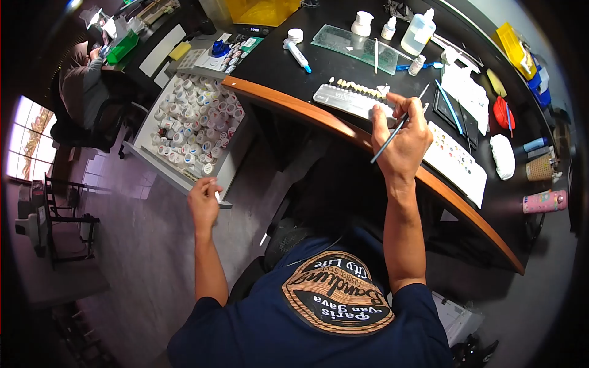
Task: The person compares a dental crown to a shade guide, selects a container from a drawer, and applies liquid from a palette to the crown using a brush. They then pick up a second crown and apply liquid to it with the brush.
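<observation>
My right hand (402, 138) is closed round a thin blue-handled brush (390, 145), held slantwise over the desk edge. Its fingertips are right at the end of a tooth shade guide (345, 96), a pale holder with a row of tooth-coloured tabs. By the front corner of the open drawer (224, 184), my left hand (204, 201) has its fingers pinched on a small white object (217, 195), mostly hidden by them. Many small white-lidded jars (199, 116) fill that drawer. Right of my right hand lies a white palette (457, 161) with rows of coloured spots.
On the black desk stand a glass slab (350, 46), a syringe (299, 56), a clear dropper bottle (418, 34) and a white jar (362, 23). Crumpled white tissue (469, 92) and a pink bottle (544, 202) are farther right. Another person (83, 80) sits at the far left.
</observation>
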A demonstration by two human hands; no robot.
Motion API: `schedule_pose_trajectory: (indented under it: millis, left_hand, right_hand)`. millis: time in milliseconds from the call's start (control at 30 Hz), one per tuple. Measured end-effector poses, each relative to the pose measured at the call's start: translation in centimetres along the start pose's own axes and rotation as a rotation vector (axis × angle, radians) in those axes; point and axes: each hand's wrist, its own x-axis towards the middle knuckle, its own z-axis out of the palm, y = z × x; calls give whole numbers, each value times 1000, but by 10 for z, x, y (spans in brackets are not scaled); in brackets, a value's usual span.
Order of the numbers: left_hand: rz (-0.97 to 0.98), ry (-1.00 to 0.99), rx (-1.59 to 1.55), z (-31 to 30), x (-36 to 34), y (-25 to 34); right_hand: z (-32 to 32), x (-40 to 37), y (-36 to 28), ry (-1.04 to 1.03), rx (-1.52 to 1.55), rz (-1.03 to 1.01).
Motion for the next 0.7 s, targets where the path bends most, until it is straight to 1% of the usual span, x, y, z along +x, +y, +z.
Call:
schedule_pose_trajectory:
  millis: [67, 100, 200, 233, 267, 333, 433, 533, 700]
  left_hand:
    - [34, 162, 82, -13, 5, -50]
    - [50, 244, 125, -17, 6, -72]
    - [219, 519, 637, -18, 0, -117]
    - [76, 388, 467, -19, 0, -126]
    - [-80, 299, 252, -17, 1, -134]
    - [-375, 109, -177, -17, -3, -103]
    - [-282, -25, -284, -12, 2, -111]
    - [-250, -16, -359, -11, 2, -117]
    - [-277, -48, -485, -13, 4, -115]
  right_hand:
    - [0, -3, 9, -36, -6, -31]
    - [-2, -4, 6, -59, -14, -12]
    - [-3, -5, 1, -142, -6, -2]
    - [-1, -5, 0, -149, -2, -16]
    - [2, -5, 1, -154, 2, -30]
    - [7, -4, 1, -168, -4, -38]
    - [11, -4, 1, -191, -18, -43]
    - [15, -3, 2, -204, -30, -40]
    - [19, -2, 5, -220, -73, -93]
